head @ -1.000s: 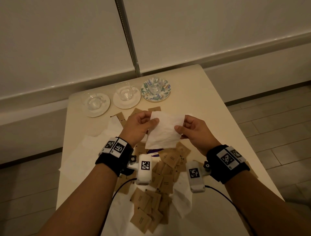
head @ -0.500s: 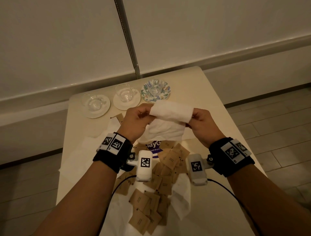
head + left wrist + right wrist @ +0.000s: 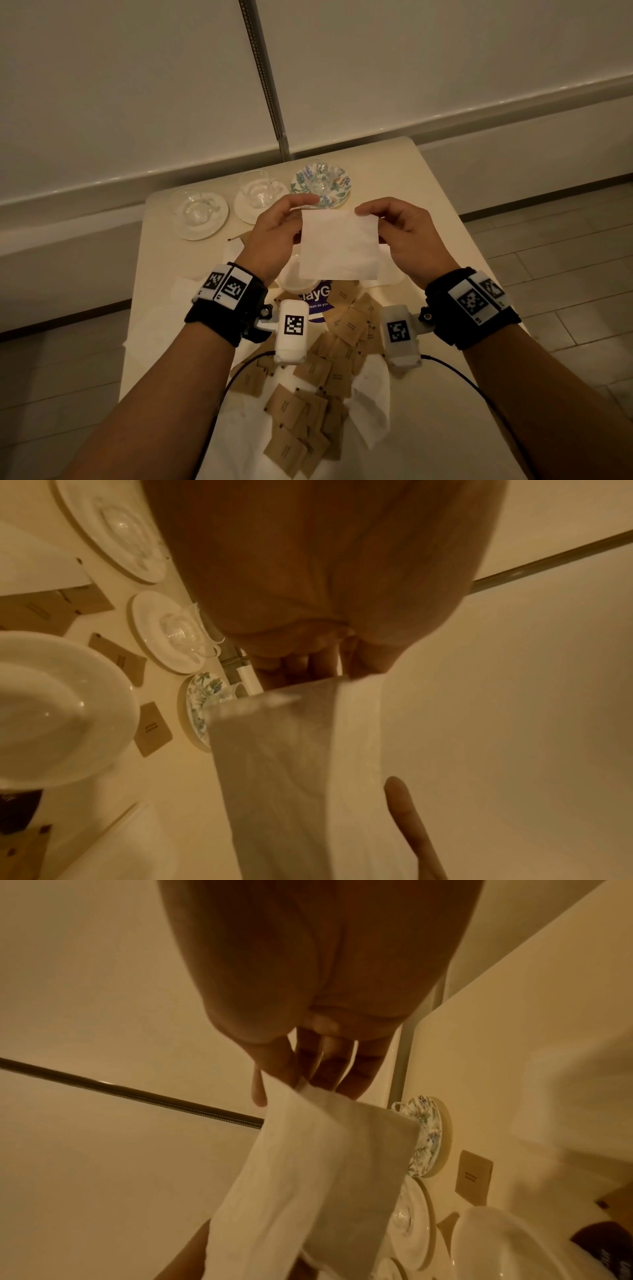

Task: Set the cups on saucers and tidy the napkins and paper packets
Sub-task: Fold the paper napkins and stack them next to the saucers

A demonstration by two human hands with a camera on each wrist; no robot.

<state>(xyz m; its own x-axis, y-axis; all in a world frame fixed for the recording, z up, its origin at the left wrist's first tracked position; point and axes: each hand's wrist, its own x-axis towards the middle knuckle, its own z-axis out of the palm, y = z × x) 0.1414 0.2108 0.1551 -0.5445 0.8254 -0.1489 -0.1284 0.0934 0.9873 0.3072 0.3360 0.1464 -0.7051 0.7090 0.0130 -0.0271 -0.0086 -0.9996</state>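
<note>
A folded white napkin [image 3: 339, 248] hangs above the table between both hands. My left hand [image 3: 279, 229] pinches its upper left corner and my right hand [image 3: 397, 228] pinches its upper right corner. The wrist views show the napkin [image 3: 301, 764] [image 3: 322, 1172] dangling from the fingertips. Three glass cups stand on saucers at the far edge: one on a white saucer [image 3: 200, 214], one on a second white saucer [image 3: 260, 197], one on a floral saucer [image 3: 322, 185]. Several brown paper packets [image 3: 308, 411] lie scattered near me.
A white bowl [image 3: 58, 710] sits under the napkin beside a purple printed card [image 3: 320, 298]. More loose white napkins [image 3: 373, 404] lie among the packets and at the table's left. A wall with a metal strip [image 3: 263, 78] stands behind the cream table [image 3: 428, 192].
The napkin was folded over between my hands half a second ago; now it hangs flat as a smaller square, and both hands have lifted it slightly toward the cups.
</note>
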